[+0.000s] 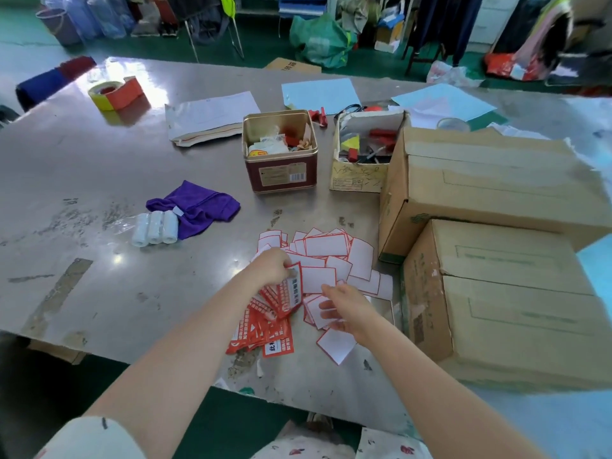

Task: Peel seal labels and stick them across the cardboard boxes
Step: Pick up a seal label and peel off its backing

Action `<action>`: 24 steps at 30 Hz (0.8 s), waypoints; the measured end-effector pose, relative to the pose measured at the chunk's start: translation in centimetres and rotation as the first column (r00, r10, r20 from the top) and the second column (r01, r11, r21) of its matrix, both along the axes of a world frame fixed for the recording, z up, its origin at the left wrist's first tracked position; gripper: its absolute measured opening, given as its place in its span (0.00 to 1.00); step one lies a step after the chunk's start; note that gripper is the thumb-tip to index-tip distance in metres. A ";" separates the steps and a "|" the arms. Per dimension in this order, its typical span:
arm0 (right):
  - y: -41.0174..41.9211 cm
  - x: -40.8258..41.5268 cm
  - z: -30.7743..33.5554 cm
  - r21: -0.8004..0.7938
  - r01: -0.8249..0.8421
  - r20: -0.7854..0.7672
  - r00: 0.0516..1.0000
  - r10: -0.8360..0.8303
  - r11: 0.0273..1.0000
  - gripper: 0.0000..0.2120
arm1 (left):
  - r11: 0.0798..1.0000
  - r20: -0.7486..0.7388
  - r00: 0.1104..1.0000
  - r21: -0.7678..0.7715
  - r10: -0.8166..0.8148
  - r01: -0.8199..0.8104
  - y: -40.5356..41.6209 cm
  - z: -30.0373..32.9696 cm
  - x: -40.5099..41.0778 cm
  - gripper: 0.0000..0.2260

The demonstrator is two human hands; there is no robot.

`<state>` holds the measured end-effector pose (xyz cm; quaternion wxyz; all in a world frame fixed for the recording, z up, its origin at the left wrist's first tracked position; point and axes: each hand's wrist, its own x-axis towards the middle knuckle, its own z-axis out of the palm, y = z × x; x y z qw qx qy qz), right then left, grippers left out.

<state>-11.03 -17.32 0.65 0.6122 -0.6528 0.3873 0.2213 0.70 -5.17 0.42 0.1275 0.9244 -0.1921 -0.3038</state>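
A pile of red seal labels [265,329] lies at the table's near edge, with a spread of white, red-bordered backing papers [331,256] just beyond it. My left hand [273,265] pinches one red label [291,294] at its top end, lifted over the pile. My right hand [347,311] hovers over the white papers to the right, fingers loosely spread and touching a paper. Two closed cardboard boxes stand at the right: a near one [503,303] and a far one [490,183].
On the grey metal table [82,180] sit a purple cloth [198,207], a pack of white rolls [155,228], a metal tin [281,154], a small open box of tools [364,150], a tape dispenser [116,92] and sheets of paper [212,114].
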 end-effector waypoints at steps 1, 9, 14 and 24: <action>-0.3 -0.3 0.0 -0.008 0.000 -0.007 1.000 0.000 1.000 0.19 | 0.994 -0.051 0.998 -0.093 0.047 -0.051 -0.6 0.6 0.0 0.13; -2.5 -1.1 2.3 0.033 0.170 0.250 0.953 -0.173 0.985 0.28 | 0.775 -0.532 0.834 -0.462 0.148 -0.432 -5.1 2.9 0.2 0.08; -3.7 -0.7 3.7 -0.081 0.128 0.352 0.932 -0.092 0.988 0.28 | 0.828 -0.434 0.884 -0.423 0.173 -0.369 -7.5 4.5 0.2 0.07; -5.3 -1.5 -0.2 -0.411 0.058 0.186 0.982 0.022 0.910 0.36 | 0.858 -0.419 0.886 -0.361 0.200 -0.365 -7.5 5.3 -0.2 0.05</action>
